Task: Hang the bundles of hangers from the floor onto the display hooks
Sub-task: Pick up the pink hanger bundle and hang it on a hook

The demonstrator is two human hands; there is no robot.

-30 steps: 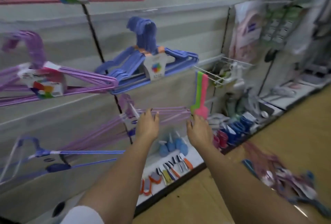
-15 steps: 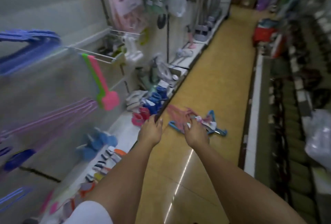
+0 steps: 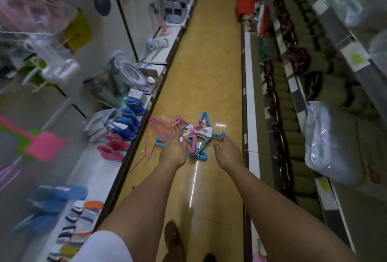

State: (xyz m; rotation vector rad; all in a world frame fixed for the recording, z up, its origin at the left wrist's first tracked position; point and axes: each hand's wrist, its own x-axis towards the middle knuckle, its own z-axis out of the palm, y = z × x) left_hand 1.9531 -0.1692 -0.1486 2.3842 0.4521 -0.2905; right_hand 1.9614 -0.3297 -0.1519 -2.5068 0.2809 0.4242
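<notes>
Both arms reach forward down the aisle toward 12 o'clock. The left hand [image 3: 172, 153] is loosely open above the pile, its grip empty; the right hand [image 3: 229, 154] is spread open at about 1 o'clock and holds nothing either. The hanger bundles [image 3: 194, 136], pink and blue with paper labels, lie tangled on the floor [image 3: 207, 73] just beyond the fingertips. No display hooks can be made out here, so judging by the pile, several bundles remain to be lifted and hung.
</notes>
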